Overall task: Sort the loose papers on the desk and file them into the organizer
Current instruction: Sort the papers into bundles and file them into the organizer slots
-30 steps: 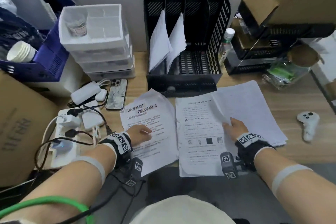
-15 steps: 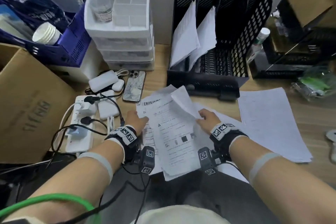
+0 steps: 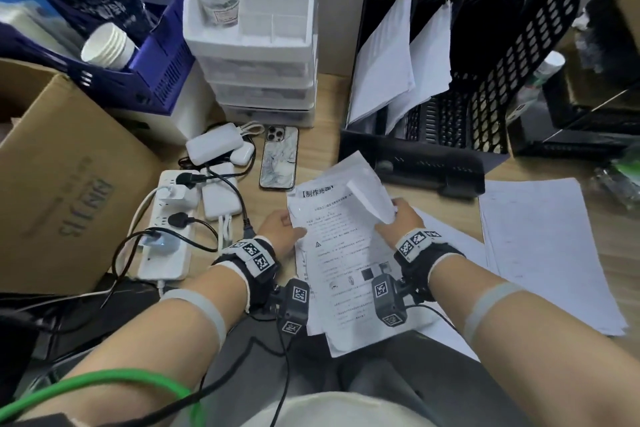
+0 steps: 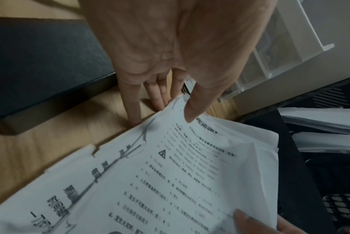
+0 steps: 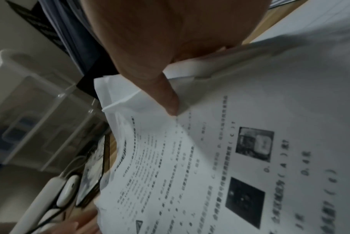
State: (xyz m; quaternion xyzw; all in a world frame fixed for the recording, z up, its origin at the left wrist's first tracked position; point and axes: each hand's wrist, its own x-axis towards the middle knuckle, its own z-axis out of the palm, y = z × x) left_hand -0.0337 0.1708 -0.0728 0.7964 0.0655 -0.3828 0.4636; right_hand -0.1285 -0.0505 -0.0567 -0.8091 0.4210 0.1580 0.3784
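Item: printed sheets [image 3: 341,263], a thin gathered bundle, held in front of the organizer [image 3: 446,87], off the desk [image 3: 325,114] at its far end and overhanging my lap at the near end. Top sheet bears a warning triangle and small pictures; its far right corner is curled over.

Left hand [image 3: 281,231]: grasping the bundle's left edge, thumb [image 4: 192,110] on top, fingers [image 4: 132,110] underneath, tips toward the desk.

Right hand [image 3: 398,222]: grasping the right edge near the curled corner, thumb [image 5: 167,98] pressed on the printed face.

Organizer: black mesh, upright slots, at the back of the desk. Two batches of filed papers [image 3: 398,55] lean in its left slots; the slots to their right look free.

Loose stack [image 3: 540,253]: flat on the desk, right of and nearer than the organizer, unsorted as far as I judge.

Handling note: the step in hand appears to be squaring the bundle before filing. I should tap the edges level against the desk, flatten the curled corner so it does not catch on a divider, then feed it in short edge first, steadying both sides so the thin sheets do not buckle.

Phone [image 3: 279,158]: left of the organizer, clear of the path.
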